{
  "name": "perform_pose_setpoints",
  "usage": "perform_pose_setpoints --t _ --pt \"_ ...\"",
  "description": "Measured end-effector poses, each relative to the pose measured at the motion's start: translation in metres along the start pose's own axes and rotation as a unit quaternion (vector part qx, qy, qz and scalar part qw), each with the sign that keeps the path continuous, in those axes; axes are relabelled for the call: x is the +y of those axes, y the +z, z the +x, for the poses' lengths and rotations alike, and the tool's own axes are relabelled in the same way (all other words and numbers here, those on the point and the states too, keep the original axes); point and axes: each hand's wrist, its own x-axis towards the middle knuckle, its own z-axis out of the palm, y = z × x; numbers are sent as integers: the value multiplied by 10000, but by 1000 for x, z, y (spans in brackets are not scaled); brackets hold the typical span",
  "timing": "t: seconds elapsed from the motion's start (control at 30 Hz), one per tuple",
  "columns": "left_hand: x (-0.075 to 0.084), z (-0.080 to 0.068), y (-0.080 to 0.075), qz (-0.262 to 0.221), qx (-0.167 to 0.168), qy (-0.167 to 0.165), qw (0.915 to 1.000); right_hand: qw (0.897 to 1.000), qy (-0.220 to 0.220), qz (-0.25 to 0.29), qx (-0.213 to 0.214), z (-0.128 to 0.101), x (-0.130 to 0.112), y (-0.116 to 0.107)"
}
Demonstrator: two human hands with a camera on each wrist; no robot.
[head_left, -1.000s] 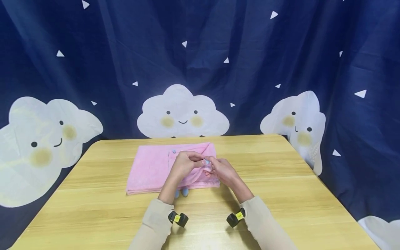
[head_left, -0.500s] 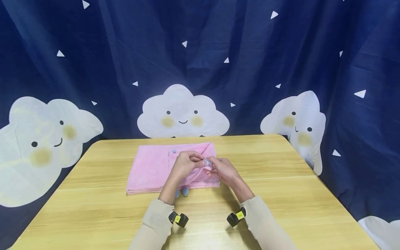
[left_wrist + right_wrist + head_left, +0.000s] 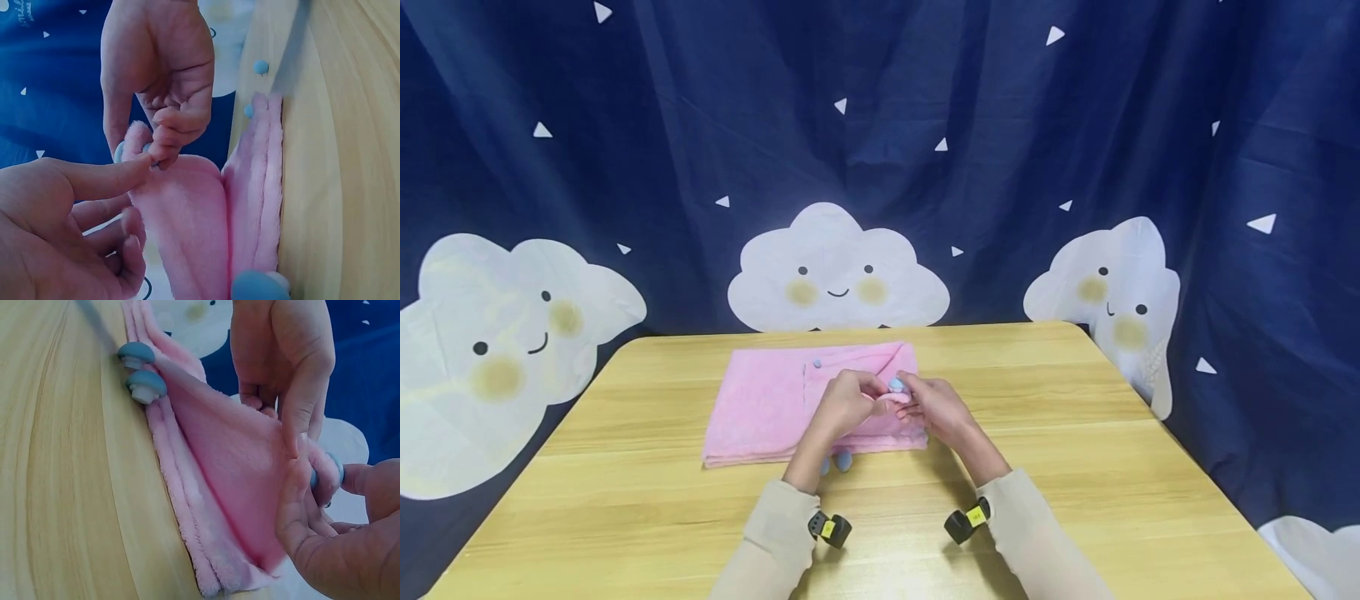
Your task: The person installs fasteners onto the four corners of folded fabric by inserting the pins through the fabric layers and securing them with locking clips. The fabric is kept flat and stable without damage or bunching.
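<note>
A folded pink plush blanket (image 3: pixel 767 400) lies on the table, its right part lifted between both hands. My left hand (image 3: pixel 850 400) pinches the raised cloth edge between thumb and fingers, seen closely in the left wrist view. With my right hand (image 3: pixel 936 408) I pinch a blue mushroom-shaped clip (image 3: pixel 896 385) against that edge. The clip's round cap (image 3: pixel 337 470) shows beside the folded cloth in the right wrist view; its lower part is hidden by cloth and fingers.
Two similar blue clips (image 3: pixel 147 386) with pale stems stand by the blanket's near edge. Another small blue piece (image 3: pixel 817 363) sits on the blanket towards the back. The wooden table (image 3: pixel 1075 467) ends at a dark blue curtain (image 3: pixel 880 167) with printed clouds.
My left hand has shifted slightly down from the clip, so the blue cap shows more fully. The right hand stays almost in place, and the cloth edge now curls beneath the clip.
</note>
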Motion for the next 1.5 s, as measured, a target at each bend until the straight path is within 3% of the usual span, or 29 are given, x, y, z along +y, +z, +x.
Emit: perform_pose_setpoints --t 0.23,0.4,0.5,0.7,0.77,0.87,0.97,1.23,1.5 --pt "-6 3 2 -268 162 -164 9994 9998 162 -19 -131 0 -1 -1" --pt "-17 8 -2 -651 592 -256 9958 9998 180 7 -123 0 -3 -1" --pt "-24 11 -8 -1051 983 -372 9889 9997 161 -33 -153 0 -3 -1" --pt "-36 14 -21 -2027 1797 -537 9611 9997 111 -93 -188 1 -3 0" --pt "-38 14 -26 -1975 1996 -569 9581 9997 111 -105 -190 1 -3 0" --pt "-41 14 -32 -1557 2163 -640 9617 9997 112 -121 -189 1 -3 0" --pt "-42 14 -37 -1228 2147 -732 9662 9997 129 -116 -172 1 -4 1" --pt "-39 14 -39 -1441 1776 -788 9703 9997 104 -162 -179 0 -5 1" --pt "-25 12 -24 -1401 1333 -739 9783 9999 95 -95 -80 1 -4 -2"
